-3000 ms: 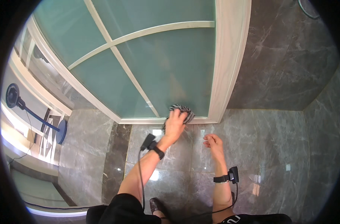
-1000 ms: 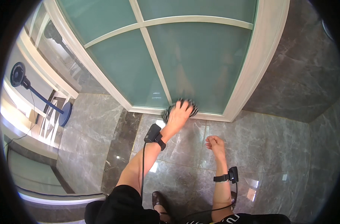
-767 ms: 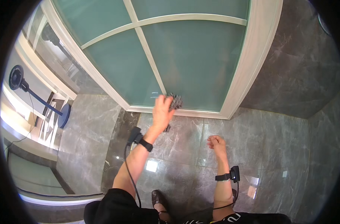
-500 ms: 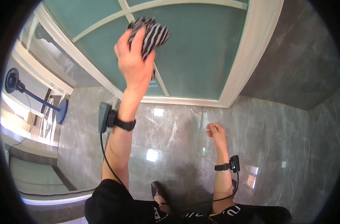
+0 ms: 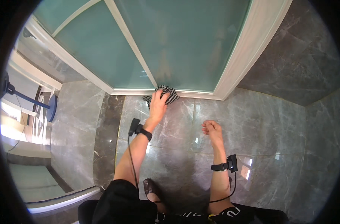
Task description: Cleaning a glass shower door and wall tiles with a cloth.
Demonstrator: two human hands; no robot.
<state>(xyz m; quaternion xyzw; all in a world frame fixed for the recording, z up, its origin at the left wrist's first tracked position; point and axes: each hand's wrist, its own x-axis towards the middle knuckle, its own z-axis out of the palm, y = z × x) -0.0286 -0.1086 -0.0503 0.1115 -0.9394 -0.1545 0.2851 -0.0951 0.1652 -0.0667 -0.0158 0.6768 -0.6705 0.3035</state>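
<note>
A black-and-white striped cloth (image 5: 171, 95) is bunched under my left hand (image 5: 158, 106), whose fingers press it against the bottom of the glass door (image 5: 185, 41). The cloth covers the spot where the white vertical bar meets the bottom frame, and one corner of it hangs to the left of my fingers. My right hand (image 5: 213, 130) hangs over the floor to the right, apart from the door, its fingers curled loosely with nothing visible in them. Each wrist has a black strap with a small box and a cable.
The white door frame (image 5: 248, 48) runs up the right side, beside a dark marbled wall (image 5: 289, 63). Grey glossy tiles (image 5: 252, 127) cover the floor around my shoes (image 5: 152, 188). At the far left stands a blue fan (image 5: 50, 108) with a trailing cord.
My left hand has moved down with the striped cloth, from high on the glass to the door's bottom frame. My right hand has stayed nearly in place.
</note>
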